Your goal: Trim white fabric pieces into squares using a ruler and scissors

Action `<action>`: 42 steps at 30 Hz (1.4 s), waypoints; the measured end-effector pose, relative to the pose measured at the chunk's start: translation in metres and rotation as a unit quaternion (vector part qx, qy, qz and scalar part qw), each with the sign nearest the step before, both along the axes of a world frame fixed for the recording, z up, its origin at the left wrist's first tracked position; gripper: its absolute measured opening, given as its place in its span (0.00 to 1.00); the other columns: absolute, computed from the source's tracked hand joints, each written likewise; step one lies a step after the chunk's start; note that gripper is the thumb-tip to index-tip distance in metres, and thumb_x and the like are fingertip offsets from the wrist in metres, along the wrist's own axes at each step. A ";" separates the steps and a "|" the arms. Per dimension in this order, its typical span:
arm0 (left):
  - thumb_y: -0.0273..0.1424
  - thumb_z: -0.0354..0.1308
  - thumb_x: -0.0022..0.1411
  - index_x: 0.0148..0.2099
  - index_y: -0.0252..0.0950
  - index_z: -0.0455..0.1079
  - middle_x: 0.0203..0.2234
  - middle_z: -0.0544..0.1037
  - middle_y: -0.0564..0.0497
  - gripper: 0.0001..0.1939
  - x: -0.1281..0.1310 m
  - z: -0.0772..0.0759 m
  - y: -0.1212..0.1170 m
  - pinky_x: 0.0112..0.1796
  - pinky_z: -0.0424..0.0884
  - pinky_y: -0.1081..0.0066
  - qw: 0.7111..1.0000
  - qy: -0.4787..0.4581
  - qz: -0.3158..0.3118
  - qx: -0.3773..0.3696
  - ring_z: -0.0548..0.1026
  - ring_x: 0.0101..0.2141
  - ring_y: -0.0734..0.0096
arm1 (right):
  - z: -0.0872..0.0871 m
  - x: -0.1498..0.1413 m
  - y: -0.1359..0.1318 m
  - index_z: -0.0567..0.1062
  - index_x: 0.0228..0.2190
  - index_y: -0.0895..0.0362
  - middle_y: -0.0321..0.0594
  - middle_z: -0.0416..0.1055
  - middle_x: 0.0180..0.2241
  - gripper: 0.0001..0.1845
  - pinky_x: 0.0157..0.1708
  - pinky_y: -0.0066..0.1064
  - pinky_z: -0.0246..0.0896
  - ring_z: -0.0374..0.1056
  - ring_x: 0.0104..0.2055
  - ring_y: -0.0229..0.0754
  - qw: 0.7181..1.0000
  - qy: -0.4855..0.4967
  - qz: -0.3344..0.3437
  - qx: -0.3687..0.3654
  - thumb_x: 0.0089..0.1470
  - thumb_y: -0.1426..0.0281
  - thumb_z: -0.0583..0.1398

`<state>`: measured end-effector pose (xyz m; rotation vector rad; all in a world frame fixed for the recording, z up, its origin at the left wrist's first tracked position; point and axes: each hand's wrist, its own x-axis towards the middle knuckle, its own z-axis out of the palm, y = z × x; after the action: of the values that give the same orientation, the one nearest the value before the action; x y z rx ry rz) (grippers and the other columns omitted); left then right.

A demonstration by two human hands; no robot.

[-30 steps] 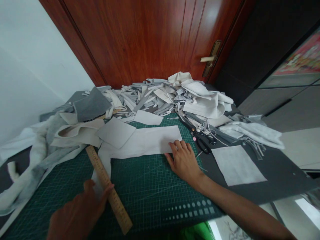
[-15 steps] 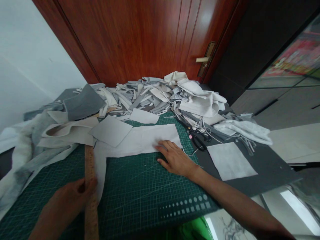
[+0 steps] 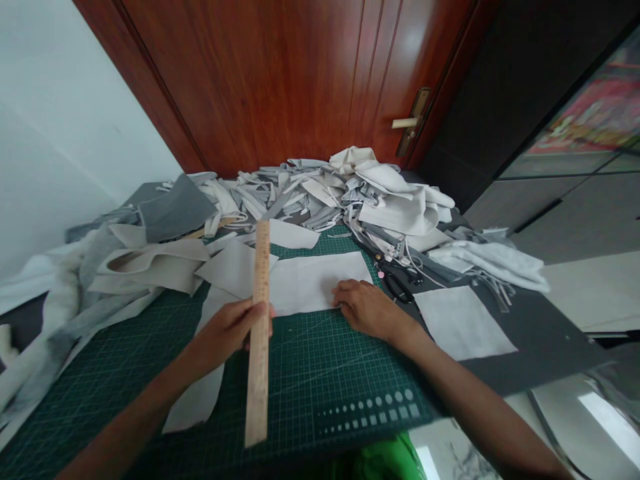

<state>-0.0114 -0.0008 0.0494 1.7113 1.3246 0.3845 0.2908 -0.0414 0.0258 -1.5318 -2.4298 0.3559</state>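
My left hand is closed round a wooden ruler, held nearly upright in view over the cutting mat. Behind the ruler lies a long off-white piece of fabric, with a strip running down towards the near edge at left. My right hand, fingers curled in, grips the near edge of that fabric close to its right end. A smaller pale square lies over the fabric's left part, partly behind the ruler. The green cutting mat is under both hands.
Black-handled scissors lie right of the fabric. A pale square piece rests on the dark table. Scraps are heaped along the back by the door. Bulky cloth covers the left side.
My left hand has lifted the ruler and brought it right, across the fabric. The near strip at left has shifted. My right hand's fingers have curled in at the fabric's edge.
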 end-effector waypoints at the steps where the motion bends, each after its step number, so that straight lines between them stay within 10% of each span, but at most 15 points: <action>1: 0.50 0.48 0.63 0.44 0.36 0.72 0.25 0.78 0.51 0.24 0.015 -0.001 0.012 0.24 0.69 0.68 0.999 -0.010 -0.031 0.010 0.73 0.24 0.65 | 0.000 0.003 0.002 0.81 0.38 0.57 0.44 0.78 0.45 0.14 0.53 0.37 0.65 0.73 0.49 0.45 1.000 0.005 -0.001 -0.004 0.60 0.80 0.57; 6: 0.40 0.47 0.61 0.56 0.32 0.65 0.25 0.73 0.53 0.26 0.046 0.002 0.038 0.30 0.71 0.65 0.984 0.086 -0.038 0.150 0.74 0.25 0.62 | 0.001 0.011 0.011 0.82 0.41 0.58 0.43 0.79 0.42 0.15 0.53 0.34 0.65 0.73 0.48 0.43 0.999 0.034 0.011 -0.003 0.61 0.81 0.56; 18: 0.32 0.45 0.72 0.74 0.12 0.33 0.40 0.82 0.32 0.39 0.078 -0.003 -0.013 0.40 0.75 0.61 0.914 0.348 -0.089 0.186 0.82 0.39 0.49 | -0.001 0.007 0.008 0.79 0.44 0.60 0.46 0.74 0.45 0.12 0.52 0.36 0.63 0.69 0.50 0.45 1.000 0.003 0.019 0.010 0.64 0.77 0.56; 24: 0.39 0.46 0.74 0.73 0.30 0.51 0.51 0.78 0.36 0.31 0.074 -0.008 0.009 0.49 0.75 0.54 0.901 0.250 -0.153 0.319 0.79 0.46 0.50 | -0.002 0.007 0.008 0.78 0.43 0.60 0.47 0.72 0.44 0.11 0.50 0.36 0.63 0.68 0.48 0.46 0.999 0.000 0.027 0.019 0.66 0.76 0.56; 29: 0.34 0.50 0.73 0.65 0.38 0.64 0.63 0.69 0.41 0.21 0.059 -0.038 0.052 0.67 0.53 0.44 0.847 0.163 -0.282 0.420 0.60 0.66 0.49 | 0.001 0.005 0.009 0.79 0.45 0.59 0.45 0.73 0.46 0.12 0.52 0.34 0.63 0.69 0.50 0.45 1.000 -0.013 0.016 0.017 0.67 0.74 0.55; 42: 0.33 0.54 0.72 0.54 0.37 0.68 0.59 0.70 0.41 0.12 0.034 -0.052 0.061 0.64 0.60 0.50 0.861 0.097 -0.263 0.424 0.62 0.64 0.52 | 0.001 0.051 0.022 0.73 0.54 0.63 0.59 0.72 0.54 0.20 0.48 0.37 0.68 0.75 0.53 0.52 0.935 -0.163 -0.310 -0.062 0.69 0.77 0.47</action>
<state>0.0226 0.0598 -0.0024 2.8191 0.7697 0.5207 0.3417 -0.0197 0.0269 -2.4630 -1.9943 0.1334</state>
